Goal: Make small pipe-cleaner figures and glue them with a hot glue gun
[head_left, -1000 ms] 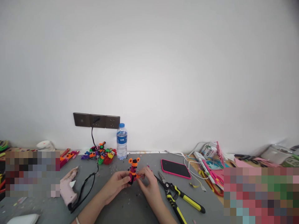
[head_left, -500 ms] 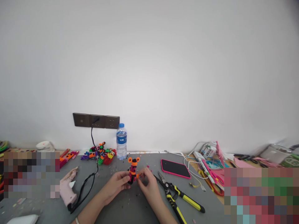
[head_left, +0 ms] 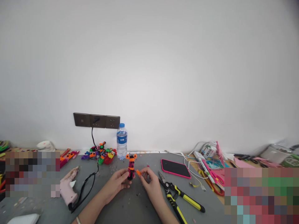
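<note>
On grey table (head_left: 130, 208), near front edge: pink/orange/black pipe-cleaner figure (head_left: 130, 166) stood upright, pinched at base by L hand (head_left: 116, 185). R hand (head_left: 149, 182) just beside, fingertips pinching small orange piece (head_left: 138, 172) touching figure's side. Water bottle (head_left: 121, 141) behind, pliers (head_left: 179, 197) to R, glue gun (head_left: 67, 186) to L.

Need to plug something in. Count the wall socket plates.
3, side by side on the wall behind the water bottle: left plate, middle plate with a black cord plugged in, right plate.
</note>
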A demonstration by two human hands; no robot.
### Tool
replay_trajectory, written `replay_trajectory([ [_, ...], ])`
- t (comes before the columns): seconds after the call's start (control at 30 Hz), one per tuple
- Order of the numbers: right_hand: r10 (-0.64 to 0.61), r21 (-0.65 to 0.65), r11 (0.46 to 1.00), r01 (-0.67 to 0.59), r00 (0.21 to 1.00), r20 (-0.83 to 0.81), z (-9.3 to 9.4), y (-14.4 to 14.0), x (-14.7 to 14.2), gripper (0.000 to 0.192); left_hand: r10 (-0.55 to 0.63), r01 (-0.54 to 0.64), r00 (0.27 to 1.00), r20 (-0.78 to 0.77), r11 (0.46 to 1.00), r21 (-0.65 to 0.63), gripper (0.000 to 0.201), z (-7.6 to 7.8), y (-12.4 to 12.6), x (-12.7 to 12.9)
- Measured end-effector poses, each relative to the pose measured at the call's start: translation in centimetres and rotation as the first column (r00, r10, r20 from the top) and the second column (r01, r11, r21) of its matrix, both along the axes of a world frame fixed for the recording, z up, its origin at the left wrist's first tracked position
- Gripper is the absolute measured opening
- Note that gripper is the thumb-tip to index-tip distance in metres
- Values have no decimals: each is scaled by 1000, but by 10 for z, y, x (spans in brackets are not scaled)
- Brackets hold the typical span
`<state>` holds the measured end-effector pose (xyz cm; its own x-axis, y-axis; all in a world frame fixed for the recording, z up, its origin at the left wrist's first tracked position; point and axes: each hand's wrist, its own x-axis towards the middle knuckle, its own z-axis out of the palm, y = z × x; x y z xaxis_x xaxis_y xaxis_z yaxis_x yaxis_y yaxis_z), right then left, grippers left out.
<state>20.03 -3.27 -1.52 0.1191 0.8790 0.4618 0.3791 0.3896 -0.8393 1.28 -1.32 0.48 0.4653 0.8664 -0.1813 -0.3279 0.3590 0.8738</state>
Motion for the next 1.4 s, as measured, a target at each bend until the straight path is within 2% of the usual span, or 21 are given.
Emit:
replay_trajectory([
  [0.23, -16, 97, 995, 16, 1000, 3, 8, -3, 0, 8, -5, 4, 1000, -13, 1000, -5, 34, -4, 1, 2],
  [0.37, 44, 160, 986, -51, 998, 46, 14, -7, -4, 10, 6, -6, 1000, -21, 1000, -13, 36, -2, 0, 3],
  [0.5, 109, 169, 978, -119, 992, 69, 17, -9, -7, 13, -38, 39, 999, -25, 998, 43, 31, -1, 0, 2],
  [0.63, 125, 169, 977, -133, 991, 55, 17, -9, -7, 16, -67, 69, 997, -29, 995, 67, 29, -2, 0, 2],
  [0.93, 106, 126, 986, -113, 992, 65, 8, -6, -6, 17, -55, 60, 996, -73, 996, 72, 33, -1, 0, 3],
  [1.17, 72, 180, 980, -80, 996, 53, 5, -5, -5, 20, 36, -36, 999, -25, 999, 4, 38, -3, 1, 2],
  [1.4, 5, 159, 987, -33, 984, 176, 10, -11, -5, 13, -27, 34, 996, -82, 996, 83, 43, 0, -1, 0],
])
